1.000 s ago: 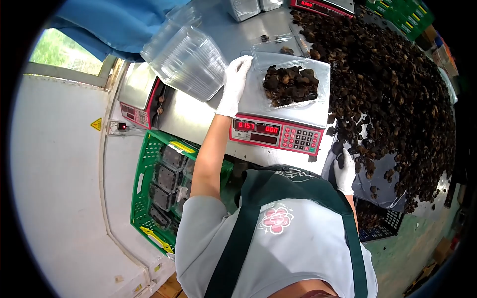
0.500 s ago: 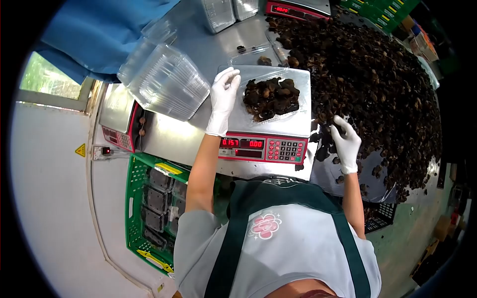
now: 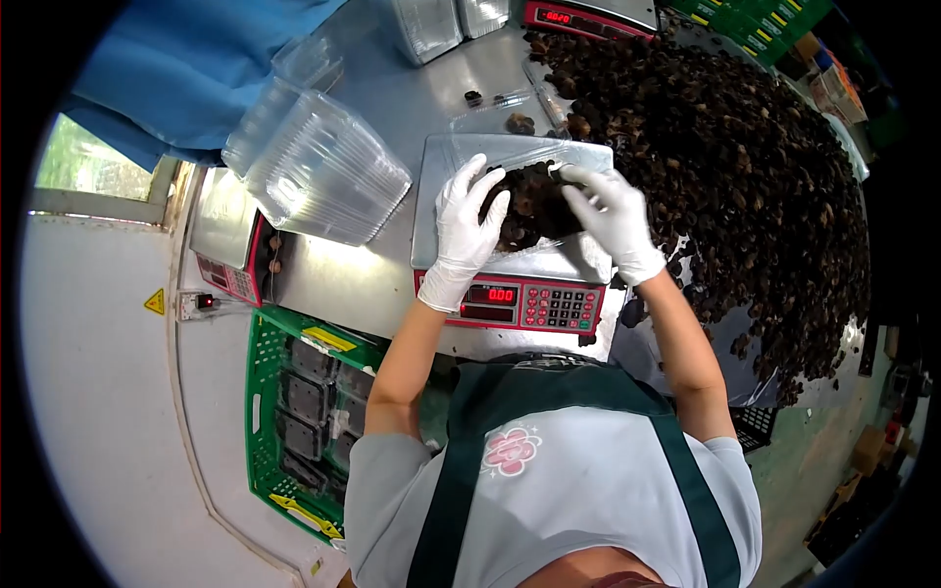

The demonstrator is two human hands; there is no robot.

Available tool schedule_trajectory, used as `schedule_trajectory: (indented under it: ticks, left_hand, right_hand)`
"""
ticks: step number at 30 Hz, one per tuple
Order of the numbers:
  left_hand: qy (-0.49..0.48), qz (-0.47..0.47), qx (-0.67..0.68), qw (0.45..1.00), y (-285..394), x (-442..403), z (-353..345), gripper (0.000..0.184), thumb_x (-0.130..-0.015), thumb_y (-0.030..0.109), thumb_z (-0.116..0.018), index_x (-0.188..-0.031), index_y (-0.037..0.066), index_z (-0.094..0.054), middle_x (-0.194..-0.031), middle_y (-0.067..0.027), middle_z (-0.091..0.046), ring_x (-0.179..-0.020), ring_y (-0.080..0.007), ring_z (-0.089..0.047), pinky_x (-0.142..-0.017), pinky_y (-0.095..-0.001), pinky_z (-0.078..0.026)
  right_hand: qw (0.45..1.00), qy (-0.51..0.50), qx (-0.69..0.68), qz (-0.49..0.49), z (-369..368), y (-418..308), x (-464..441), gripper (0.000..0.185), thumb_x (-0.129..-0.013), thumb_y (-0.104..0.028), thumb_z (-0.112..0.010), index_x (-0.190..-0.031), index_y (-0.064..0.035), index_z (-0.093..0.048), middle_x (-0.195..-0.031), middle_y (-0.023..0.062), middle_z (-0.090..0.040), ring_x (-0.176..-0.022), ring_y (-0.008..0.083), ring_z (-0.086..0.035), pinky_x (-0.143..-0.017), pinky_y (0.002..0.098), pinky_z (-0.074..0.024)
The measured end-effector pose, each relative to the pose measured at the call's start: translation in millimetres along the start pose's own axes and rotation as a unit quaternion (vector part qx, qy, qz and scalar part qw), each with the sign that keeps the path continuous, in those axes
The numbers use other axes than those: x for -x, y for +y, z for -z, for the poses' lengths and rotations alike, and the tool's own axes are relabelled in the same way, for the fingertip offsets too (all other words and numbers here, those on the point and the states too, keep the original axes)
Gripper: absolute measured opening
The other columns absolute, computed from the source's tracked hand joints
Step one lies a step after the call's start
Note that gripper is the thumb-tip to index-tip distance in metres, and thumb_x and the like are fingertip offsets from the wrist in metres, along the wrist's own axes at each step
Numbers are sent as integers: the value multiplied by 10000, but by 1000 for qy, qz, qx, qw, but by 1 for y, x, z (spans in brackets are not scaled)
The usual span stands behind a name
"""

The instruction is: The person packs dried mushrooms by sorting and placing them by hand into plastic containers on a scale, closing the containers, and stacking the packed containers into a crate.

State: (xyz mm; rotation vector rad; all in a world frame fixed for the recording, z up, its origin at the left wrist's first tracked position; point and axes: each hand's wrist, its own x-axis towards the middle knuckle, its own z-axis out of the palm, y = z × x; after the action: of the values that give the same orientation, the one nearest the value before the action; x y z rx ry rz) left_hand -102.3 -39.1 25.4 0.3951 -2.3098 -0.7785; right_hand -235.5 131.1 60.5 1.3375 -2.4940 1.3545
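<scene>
Dark wood ear mushrooms (image 3: 530,208) lie heaped in a clear plastic tray on the steel pan of a red digital scale (image 3: 564,306). White gloves cover both hands. My left hand (image 3: 467,235) is at the tray's left side, fingers spread and reaching to the edge of the heap. Over the right side of the mushrooms is my right hand (image 3: 616,220), slightly blurred, its thumb and fingers apart. No piece can be made out between them. The hands hide parts of the tray rim, and my left wrist covers part of the scale's display.
A large pile of loose mushrooms (image 3: 725,167) covers the table's right side. Stacked clear containers (image 3: 328,171) stand to the left. A second scale (image 3: 223,220) is at far left, a third scale (image 3: 588,18) at the back. A green crate (image 3: 257,412) with packed trays sits below.
My right hand has moved left from the mushroom pile to the tray on the scale. My left hand has shifted right and down, onto the tray's left side.
</scene>
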Motion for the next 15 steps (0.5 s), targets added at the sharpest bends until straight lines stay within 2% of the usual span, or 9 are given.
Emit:
schedule_trajectory:
  ticks: [1, 2, 4, 5, 6, 8, 9, 13, 15]
  left_hand:
    - [-1, 2, 0, 1000, -1, 0, 1, 287, -866, 195, -655, -1131, 84, -660, -1301, -102, -544, -1191, -283, -504, -1018, -373, -390]
    - [3, 12, 7, 1000, -2, -1, 2, 285, -862, 182, -660, -1129, 81, -660, -1298, -106, -545, -1197, -281, -503, -1020, -370, -390]
    - [6, 28, 21, 999, -2, -4, 6, 283, -851, 147, -675, -1124, 73, -662, -1293, -117, -543, -1214, -273, -499, -1032, -363, -388]
    - [6, 33, 22, 999, -3, -7, 7, 281, -851, 145, -676, -1121, 72, -662, -1293, -117, -541, -1217, -272, -497, -1035, -363, -387]
    - [7, 39, 23, 999, -4, -8, 8, 279, -850, 143, -678, -1119, 71, -662, -1293, -117, -540, -1220, -272, -495, -1038, -363, -385]
    - [6, 39, 20, 999, -5, -9, 8, 281, -847, 140, -682, -1119, 72, -662, -1297, -112, -536, -1226, -269, -492, -1042, -362, -381]
    - [7, 44, 26, 999, -5, -9, 9, 283, -844, 139, -686, -1118, 73, -663, -1294, -111, -539, -1226, -268, -493, -1042, -362, -382]
    - [19, 49, 41, 998, -7, -7, 12, 285, -838, 138, -694, -1115, 81, -667, -1281, -104, -550, -1218, -264, -502, -1036, -364, -388]
    - [22, 51, 49, 997, -11, -6, 14, 283, -835, 146, -697, -1108, 74, -668, -1280, -114, -544, -1208, -271, -504, -1028, -365, -397]
  right_hand:
    - [997, -23, 21, -72, 11, 0, -1, 197, -805, -186, -697, -997, -145, -706, -916, 68, -677, -677, 234, -606, -646, 314, -516]
    - [997, -42, 30, -64, 19, 6, -2, 186, -787, -199, -712, -968, -155, -719, -960, 56, -687, -732, 210, -611, -682, 304, -526]
    - [987, -78, 137, 34, 23, 22, -3, 181, -766, -202, -725, -941, -157, -726, -1012, 40, -692, -816, 209, -608, -722, 305, -534]
    - [981, -92, 165, 33, 21, 24, -3, 178, -745, -181, -720, -919, -145, -730, -1102, 32, -675, -909, 216, -596, -763, 315, -533]
    - [982, -91, 165, 31, 18, 27, -4, 178, -745, -181, -720, -919, -145, -730, -1102, 32, -675, -909, 216, -596, -763, 315, -533]
    - [963, -92, 211, 136, 10, 33, -7, 175, -730, -158, -711, -901, -124, -728, -1156, 30, -653, -956, 233, -592, -784, 320, -528]
    - [961, -130, 213, 118, 9, 32, -7, 171, -726, -143, -700, -892, -108, -724, -1196, 37, -633, -1010, 237, -587, -812, 327, -523]
    - [981, -104, 122, 109, 14, 31, -10, 131, -756, -159, -698, -867, -89, -699, -1167, 50, -648, -1025, 240, -586, -831, 327, -522]
    - [993, -114, 8, 13, 25, 25, -9, 145, -812, -176, -687, -898, -59, -675, -1098, 70, -673, -899, 223, -630, -818, 318, -518]
